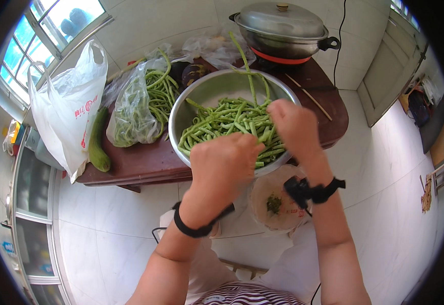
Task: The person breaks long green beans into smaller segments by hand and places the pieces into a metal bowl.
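Observation:
A wide stainless steel bowl (173, 124) stands at the table's front edge, holding many short pieces of green yardlong bean (222, 118). Over its front rim is my left hand (223, 164), fingers curled down; its back hides whatever may be in the fingers. My right hand (296, 124) is closed at the bowl's right side, a long bean (265, 85) running up and left from its fingertips. Another long bean (243, 53) rises past the bowl's far rim. Below, a lined waste bin (262, 213) contains a few green scraps (273, 204).
On the dark red table (130, 164) lie a clear bag of whole beans (134, 110), a green gourd (99, 141) and a chopstick (311, 99). A white plastic bag (67, 103) stands left. Behind are dark purple vegetables (193, 74) and a lidded electric pan (283, 32).

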`<control>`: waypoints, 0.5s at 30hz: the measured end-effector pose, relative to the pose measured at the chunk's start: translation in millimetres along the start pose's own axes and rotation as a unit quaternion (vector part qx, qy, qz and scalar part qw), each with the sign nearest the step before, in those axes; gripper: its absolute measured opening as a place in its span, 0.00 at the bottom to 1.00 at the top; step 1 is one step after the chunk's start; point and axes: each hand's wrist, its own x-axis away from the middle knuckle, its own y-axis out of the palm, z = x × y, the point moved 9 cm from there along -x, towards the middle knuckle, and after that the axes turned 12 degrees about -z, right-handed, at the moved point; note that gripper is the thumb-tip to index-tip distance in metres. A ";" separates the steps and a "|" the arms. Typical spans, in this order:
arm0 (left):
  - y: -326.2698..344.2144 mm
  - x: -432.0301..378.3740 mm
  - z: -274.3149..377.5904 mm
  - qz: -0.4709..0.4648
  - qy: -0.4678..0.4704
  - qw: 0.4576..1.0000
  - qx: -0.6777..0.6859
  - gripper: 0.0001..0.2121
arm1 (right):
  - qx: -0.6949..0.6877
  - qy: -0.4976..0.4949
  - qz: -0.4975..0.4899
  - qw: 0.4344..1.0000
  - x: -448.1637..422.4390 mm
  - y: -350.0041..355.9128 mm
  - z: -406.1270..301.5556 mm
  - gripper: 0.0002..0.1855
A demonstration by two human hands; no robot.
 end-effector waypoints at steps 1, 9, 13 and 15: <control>-5.7 1.8 6.5 0.008 0.009 1.000 0.017 0.04 | 0.000 0.002 0.000 1.000 -0.8 -4.3 6.6 0.09; -7.2 -7.1 -20.4 0.026 0.004 0.996 0.083 0.07 | -0.267 -0.094 -0.033 0.958 1.2 -4.9 -18.2 0.14; -2.8 -6.8 -16.3 0.028 0.015 0.991 0.132 0.08 | -0.367 -0.040 -0.145 0.918 6.1 2.5 -26.3 0.13; -0.3 -7.3 -18.6 0.018 0.007 0.989 0.146 0.08 | -0.376 -0.015 -0.165 0.912 6.8 3.5 -24.5 0.12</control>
